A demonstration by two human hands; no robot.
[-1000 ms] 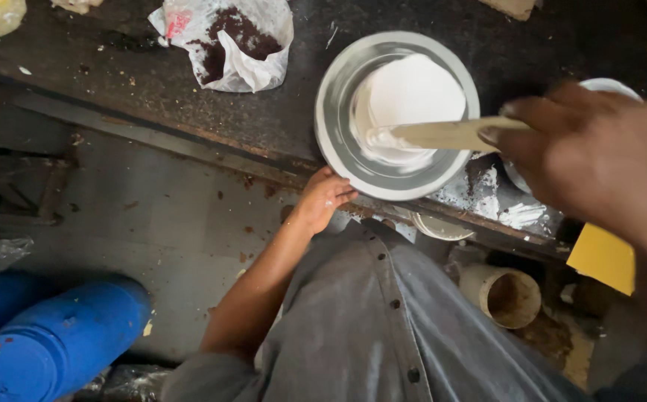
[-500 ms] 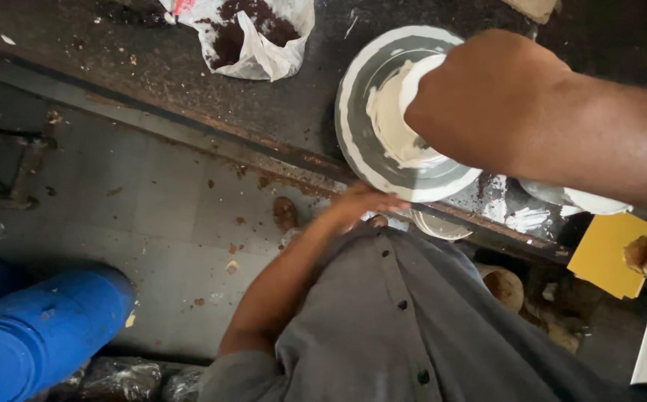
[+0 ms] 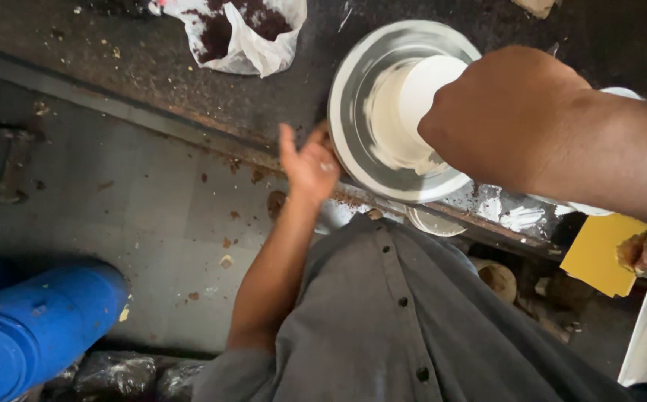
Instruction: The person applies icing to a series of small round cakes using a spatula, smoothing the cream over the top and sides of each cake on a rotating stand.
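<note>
White paste smeared inside the metal bowl (image 3: 383, 97) on the dark bench (image 3: 189, 82), right hand (image 3: 506, 112) closed over its middle, grip hidden, left hand (image 3: 310, 165) fingers spread at the near-left rim; best steadying that rim, stirring evenly.

White plastic bag (image 3: 243, 33) (dark brown contents) on workbench (image 3: 115, 67).
</note>
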